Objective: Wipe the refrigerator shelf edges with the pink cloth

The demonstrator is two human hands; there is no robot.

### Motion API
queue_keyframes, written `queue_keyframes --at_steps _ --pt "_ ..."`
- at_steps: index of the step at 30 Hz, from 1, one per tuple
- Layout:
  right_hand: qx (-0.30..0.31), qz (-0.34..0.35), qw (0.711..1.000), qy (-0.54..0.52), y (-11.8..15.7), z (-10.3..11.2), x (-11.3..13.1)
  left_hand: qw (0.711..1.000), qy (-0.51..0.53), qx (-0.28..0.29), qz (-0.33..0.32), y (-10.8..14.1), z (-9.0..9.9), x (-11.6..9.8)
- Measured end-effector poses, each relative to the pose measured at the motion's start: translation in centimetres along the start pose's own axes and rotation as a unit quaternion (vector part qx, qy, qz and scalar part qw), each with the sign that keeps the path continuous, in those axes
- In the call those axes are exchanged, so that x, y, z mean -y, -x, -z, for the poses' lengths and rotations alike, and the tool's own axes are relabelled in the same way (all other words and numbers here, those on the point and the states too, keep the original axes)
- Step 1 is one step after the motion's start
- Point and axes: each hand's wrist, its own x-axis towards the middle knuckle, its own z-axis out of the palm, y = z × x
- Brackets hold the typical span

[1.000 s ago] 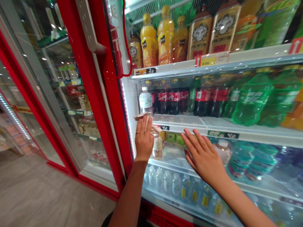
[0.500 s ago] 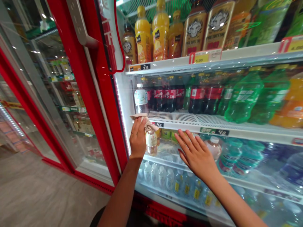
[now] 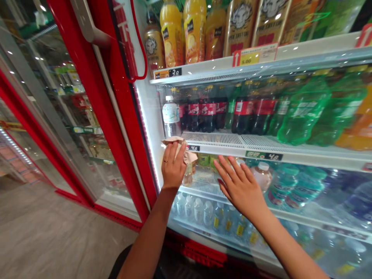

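My left hand (image 3: pixel 173 164) presses a crumpled beige cloth (image 3: pixel 190 156) near the left end of a cooler's shelf edge (image 3: pixel 229 152). The cloth sticks out above and to the right of the fingers. Just behind it, a clear bottle with a white cap (image 3: pixel 171 114) stands upright on the shelf. My right hand (image 3: pixel 240 184) is held flat with its fingers spread, below the same edge and in front of the lower shelf. It holds nothing; whether its palm touches anything cannot be seen.
Cola bottles (image 3: pixel 208 110) and green bottles (image 3: pixel 303 110) fill the middle shelf. Orange juice bottles (image 3: pixel 194 35) stand above, small clear bottles (image 3: pixel 198 211) below. A red door frame (image 3: pixel 116 100) with a metal handle (image 3: pixel 87 23) rises at the left, over a grey floor (image 3: pixel 84 240).
My left hand and the cloth have shifted slightly right along the shelf edge, now covering more of the bottle below. The view has moved a little closer; my right hand stays spread.
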Motion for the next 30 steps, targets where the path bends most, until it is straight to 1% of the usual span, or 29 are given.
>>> queue_keyframes --at_steps 2,4,7,9,11,13,15,17,19,21,22,24,26,28,30 --pt "0.004 0.002 1.000 0.001 0.1 0.1 -0.1 1.000 0.005 -0.017 0.016 -0.1 0.3 1.0" --pt "0.002 0.003 1.000 0.001 0.3 0.1 -0.1 0.998 0.006 -0.043 0.040 0.3 0.3 1.4" --pt "-0.005 0.002 1.000 0.004 0.5 0.0 0.0 0.996 -0.004 -0.060 0.058 1.5 -0.3 0.7" --pt "-0.005 0.002 1.000 0.005 0.6 -0.2 0.0 0.998 -0.020 -0.042 0.038 2.0 -0.7 -0.1" --pt "-0.005 0.002 1.000 0.004 0.6 -0.2 0.0 0.999 -0.032 -0.014 -0.008 1.8 -0.7 -0.7" --pt "-0.004 0.002 1.000 0.001 0.7 -0.2 0.0 0.998 -0.033 0.012 -0.048 0.9 -0.4 -0.7" --pt "0.002 0.000 1.000 0.000 0.7 -0.1 0.0 0.998 -0.028 0.032 -0.051 -0.1 0.0 -0.2" --pt "0.011 -0.005 1.000 0.002 0.8 0.0 0.0 0.999 -0.022 0.027 -0.017 -0.7 0.3 0.2" --pt "0.017 -0.008 1.000 0.001 1.0 0.1 0.0 0.999 -0.021 0.005 0.029 -0.7 0.1 0.2" --pt "0.019 -0.010 1.000 0.000 1.1 0.1 0.0 0.998 -0.024 -0.025 0.058 0.0 -0.4 -0.4" --pt "0.019 -0.009 1.000 -0.001 1.1 0.1 0.0 0.997 -0.023 -0.040 0.061 0.3 -0.7 -0.9" --pt "0.018 -0.006 1.000 -0.002 1.2 0.1 0.0 0.998 -0.003 -0.047 0.043 0.7 -1.2 -2.1" --pt "0.015 -0.005 1.000 -0.007 1.1 0.1 0.1 0.999 0.013 -0.042 -0.001 0.5 -1.4 -3.0" --pt "0.014 -0.006 1.000 -0.013 1.1 0.1 0.1 0.999 0.010 -0.030 -0.041 -0.3 -1.2 -3.3" --pt "0.015 -0.006 1.000 -0.016 1.0 0.2 0.2 0.997 -0.001 -0.022 -0.067 -1.2 -0.9 -3.1"
